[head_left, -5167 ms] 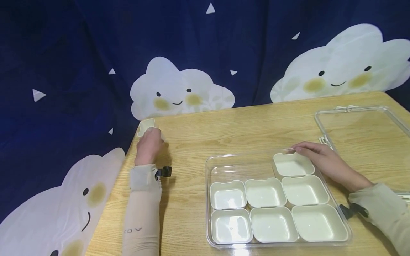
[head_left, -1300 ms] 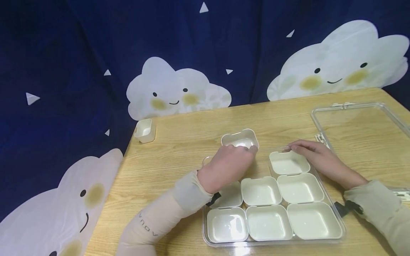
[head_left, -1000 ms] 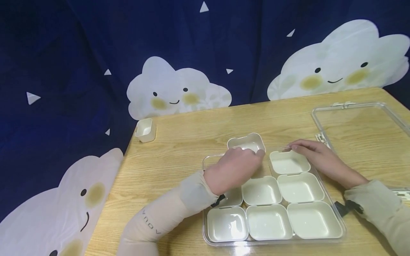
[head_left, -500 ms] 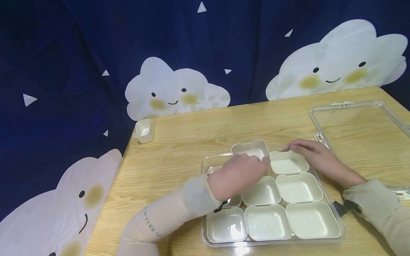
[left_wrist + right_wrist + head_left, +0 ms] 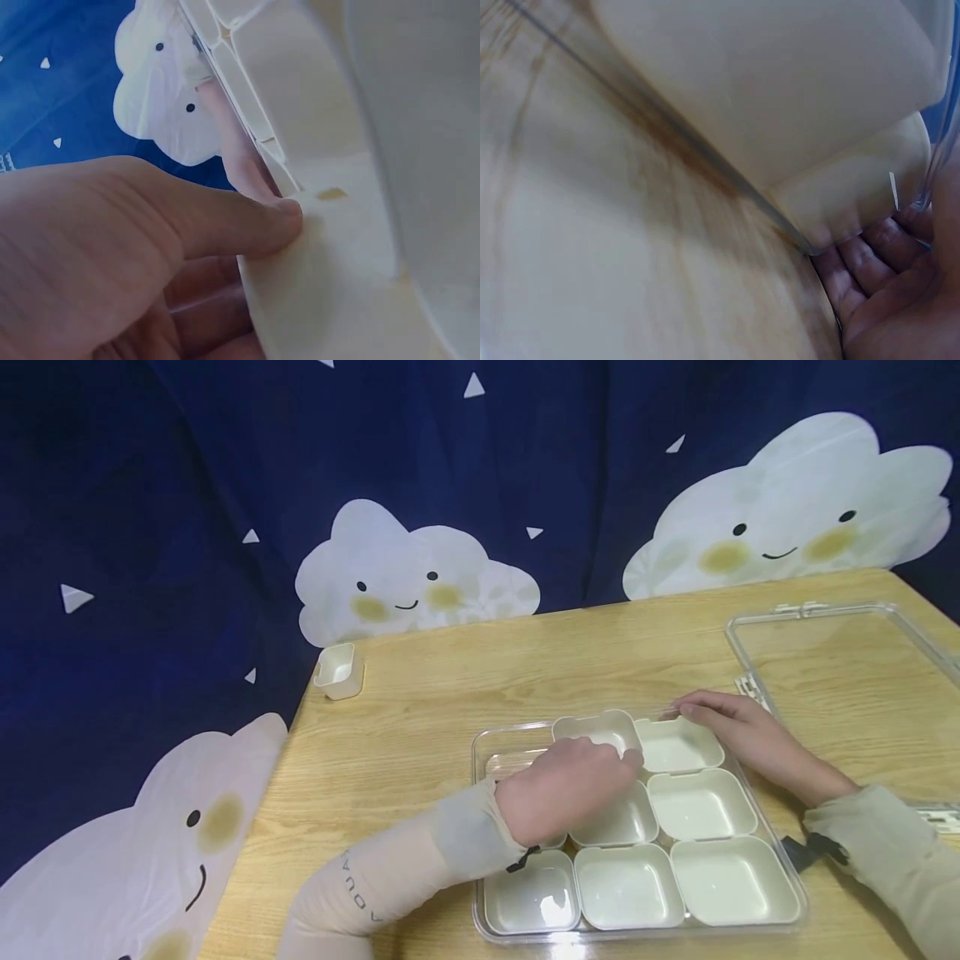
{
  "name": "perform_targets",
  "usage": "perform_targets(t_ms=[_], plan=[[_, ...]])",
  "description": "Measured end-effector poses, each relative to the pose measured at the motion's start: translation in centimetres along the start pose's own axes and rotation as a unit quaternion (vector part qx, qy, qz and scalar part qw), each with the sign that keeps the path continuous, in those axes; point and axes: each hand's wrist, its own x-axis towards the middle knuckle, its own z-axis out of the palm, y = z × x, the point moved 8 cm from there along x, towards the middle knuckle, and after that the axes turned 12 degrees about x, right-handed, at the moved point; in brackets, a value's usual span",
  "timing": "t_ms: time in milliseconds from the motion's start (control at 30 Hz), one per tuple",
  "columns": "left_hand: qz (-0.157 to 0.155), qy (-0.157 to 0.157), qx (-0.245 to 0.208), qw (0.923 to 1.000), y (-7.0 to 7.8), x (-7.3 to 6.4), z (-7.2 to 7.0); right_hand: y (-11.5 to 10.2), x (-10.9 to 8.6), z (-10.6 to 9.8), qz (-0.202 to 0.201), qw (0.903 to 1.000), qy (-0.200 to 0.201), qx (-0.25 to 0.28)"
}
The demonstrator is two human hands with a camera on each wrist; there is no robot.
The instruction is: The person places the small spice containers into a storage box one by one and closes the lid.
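Note:
My left hand (image 5: 570, 789) pinches a cream storage bin (image 5: 597, 728) by its near wall, thumb on one side and fingers on the other. This bin sits at the back middle of a clear plastic organizer box (image 5: 645, 935), beside the back-right bin (image 5: 678, 746); its bottom is hidden. Close up in the left wrist view, the thumb presses the bin's wall (image 5: 322, 285). At the box's back-right corner, my right hand (image 5: 757, 739) holds on, thumb over the rim and fingers curled behind the corner (image 5: 877, 262). Several more cream bins fill the middle and front rows.
A smaller cream bin (image 5: 341, 672) stands at the table's back-left corner. To the right lies a clear lid (image 5: 738, 647) with white clips. Bare wood (image 5: 420, 702) shows between the small bin and the box. A dark blue cloud-print cloth (image 5: 585, 485) hangs behind.
From the back left, my left hand has carried a bin right, then lowered it toward me into the box's back row. The right hand has stayed at the corner.

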Motion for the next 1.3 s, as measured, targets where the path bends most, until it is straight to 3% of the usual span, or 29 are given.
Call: perform_targets(t_ms=[167, 400, 633, 933, 1300], plan=[[0.0, 0.013, 0.004, 0.9999, 0.1, 0.0, 0.1, -0.1, 0.0, 0.1, -0.003, 1.0, -0.003, 0.006], [0.011, -0.011, -0.03, 0.9994, 0.1, 0.4, 0.5, -0.2, -0.1, 0.1, -0.011, 0.9999, -0.007, -0.006], [0.036, -0.015, -0.009, 0.9992, 0.4, 0.5, 0.7, -0.2, -0.1, 0.0, -0.009, 0.9999, -0.004, 0.0], [0.049, -0.067, -0.047, 0.9955, 0.4, 1.2, 1.8, 0.0, 0.1, 0.0, -0.011, 0.9999, 0.004, -0.005], [0.053, -0.08, -0.044, 0.9944, 0.6, 1.4, 2.4, -0.1, 0.0, 0.0, -0.006, 0.9999, 0.006, -0.011]])
